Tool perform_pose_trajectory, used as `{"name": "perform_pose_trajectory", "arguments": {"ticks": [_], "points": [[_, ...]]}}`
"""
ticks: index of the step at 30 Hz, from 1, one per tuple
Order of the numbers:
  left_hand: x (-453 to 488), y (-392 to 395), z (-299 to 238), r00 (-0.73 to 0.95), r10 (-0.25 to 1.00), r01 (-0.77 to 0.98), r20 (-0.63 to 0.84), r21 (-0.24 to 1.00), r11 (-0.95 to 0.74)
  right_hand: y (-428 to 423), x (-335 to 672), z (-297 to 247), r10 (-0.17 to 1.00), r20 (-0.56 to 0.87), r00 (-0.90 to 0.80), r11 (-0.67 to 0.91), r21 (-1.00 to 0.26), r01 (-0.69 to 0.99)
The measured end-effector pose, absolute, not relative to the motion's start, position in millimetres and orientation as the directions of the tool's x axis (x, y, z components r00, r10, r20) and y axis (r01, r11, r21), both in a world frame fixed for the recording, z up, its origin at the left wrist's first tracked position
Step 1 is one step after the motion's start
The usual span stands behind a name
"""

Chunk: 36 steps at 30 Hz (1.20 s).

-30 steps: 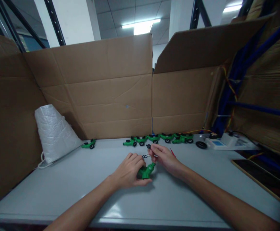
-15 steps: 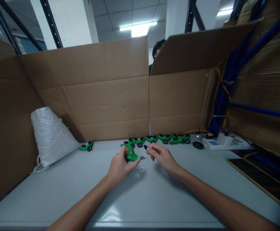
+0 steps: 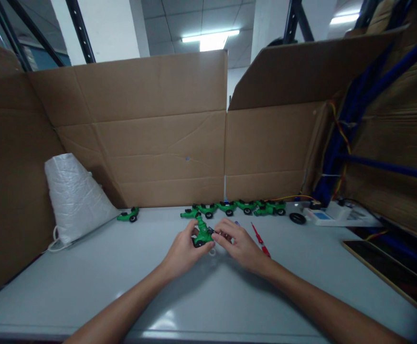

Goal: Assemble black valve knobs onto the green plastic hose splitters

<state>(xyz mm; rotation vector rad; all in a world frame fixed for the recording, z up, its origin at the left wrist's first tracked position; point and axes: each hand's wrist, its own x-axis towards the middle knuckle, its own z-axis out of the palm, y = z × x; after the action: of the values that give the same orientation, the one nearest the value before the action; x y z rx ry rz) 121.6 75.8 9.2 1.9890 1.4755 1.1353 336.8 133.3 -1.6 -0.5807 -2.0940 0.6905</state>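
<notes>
My left hand (image 3: 183,248) grips a green plastic piece (image 3: 203,232) with black parts on it, tilted just above the table. Close on its right, my right hand (image 3: 240,243) pinches a small black part (image 3: 211,231) against the green piece's side. Whether that part is seated in it I cannot tell. Under the fingers a small white ring (image 3: 212,252) lies on the table, partly hidden. A slim red tool like a screwdriver (image 3: 261,241) rests beside my right hand.
Several similar green pieces (image 3: 226,207) line the back edge of the white table (image 3: 151,296), with one more (image 3: 128,215) at the left near a white bag (image 3: 79,200). A black coil (image 3: 297,218) and a power strip (image 3: 337,216) sit at right. Cardboard walls (image 3: 165,143) enclose the back.
My right hand has brought the small black part left to the green piece, which is now more upright. The red tool has come into view. The person behind the cardboard is out of sight.
</notes>
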Motion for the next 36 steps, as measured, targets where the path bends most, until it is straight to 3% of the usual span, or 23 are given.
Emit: {"name": "perform_pose_trajectory", "arguments": {"ticks": [13,18,28,36], "points": [[129,70,4,0.092,0.965,0.46,0.245,0.849,-0.26,135,341,-1,0.613,0.529,-0.587,0.763,-0.589,0.266],[128,72,6,0.163,0.94,0.333,0.299,0.88,-0.338,137,341,-6,0.586,0.538,-0.605,0.775,-0.591,0.225],[118,86,7,0.288,0.943,0.064,0.169,0.979,-0.194,140,341,-5,0.589,0.539,-0.602,0.754,-0.635,0.169],[112,91,3,0.233,0.966,0.159,0.112,0.976,-0.152,146,342,-7,0.59,0.527,-0.612,0.743,-0.651,0.156]]}}
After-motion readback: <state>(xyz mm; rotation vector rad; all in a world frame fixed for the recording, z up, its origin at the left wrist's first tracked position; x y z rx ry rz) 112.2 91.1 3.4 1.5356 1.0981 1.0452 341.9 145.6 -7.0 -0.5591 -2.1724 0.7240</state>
